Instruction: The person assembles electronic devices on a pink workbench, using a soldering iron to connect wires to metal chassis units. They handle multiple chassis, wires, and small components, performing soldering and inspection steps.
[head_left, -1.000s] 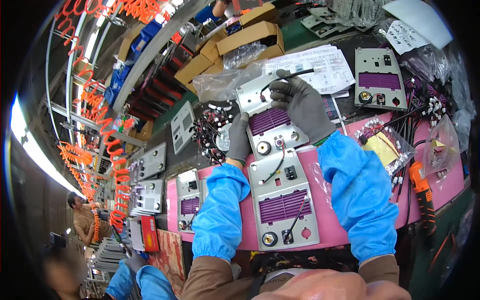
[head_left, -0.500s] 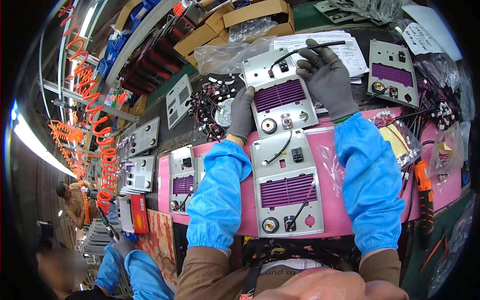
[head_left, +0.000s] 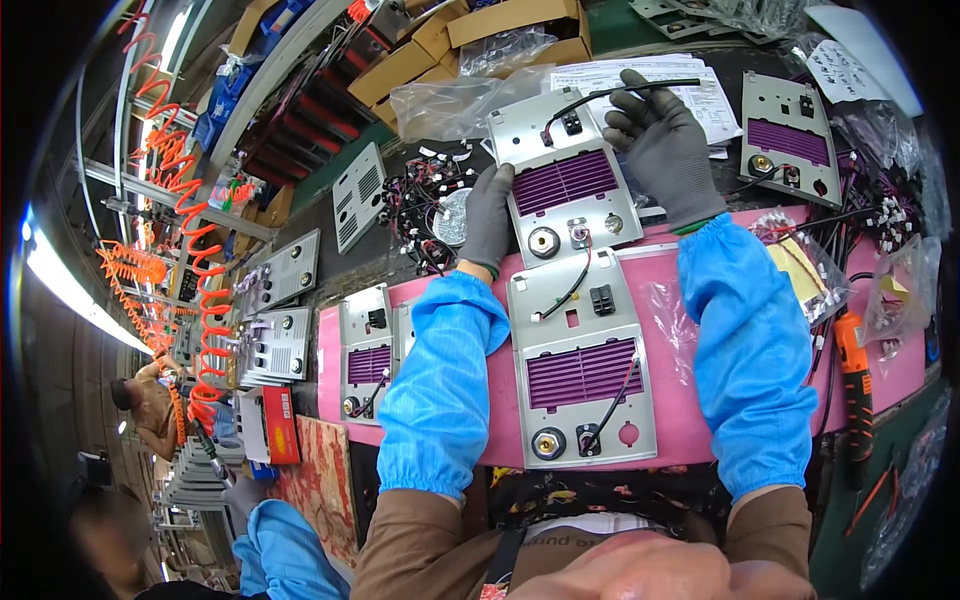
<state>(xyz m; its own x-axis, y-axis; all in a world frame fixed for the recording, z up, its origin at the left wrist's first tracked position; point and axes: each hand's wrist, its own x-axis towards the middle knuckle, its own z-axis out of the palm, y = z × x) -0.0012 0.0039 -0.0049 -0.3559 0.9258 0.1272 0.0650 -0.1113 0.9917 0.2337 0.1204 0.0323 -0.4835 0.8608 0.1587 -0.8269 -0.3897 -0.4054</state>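
A silver metal panel [head_left: 522, 143] with a purple slatted grille, a black switch and a round brass-centred fitting lies tilted at the far middle of the bench. My left hand [head_left: 488, 218], in a grey glove, grips its left edge, thumb on top. From the panel's upper part runs a black cable [head_left: 590, 98]. My right hand [head_left: 668, 150], also gloved, has its fingers curled about that cable, whose end sticks out to the right. Nearer me lies a second panel [head_left: 525, 330] of the same kind, with short wires; its far end meets the first panel's near edge.
A third panel [head_left: 785, 92] lies at the far right, another [head_left: 357, 330] at the left. Wire bundles [head_left: 415, 200] lie left of my left hand. An orange-and-black power screwdriver [head_left: 853, 370] is at the right. Papers [head_left: 715, 105] and cardboard boxes [head_left: 515, 28] are behind. A co-worker's blue sleeve [head_left: 285, 545] shows lower left.
The view has shifted slightly. My right fingers have moved a little along the cable's line to the right. The left hand keeps its grip on the panel.
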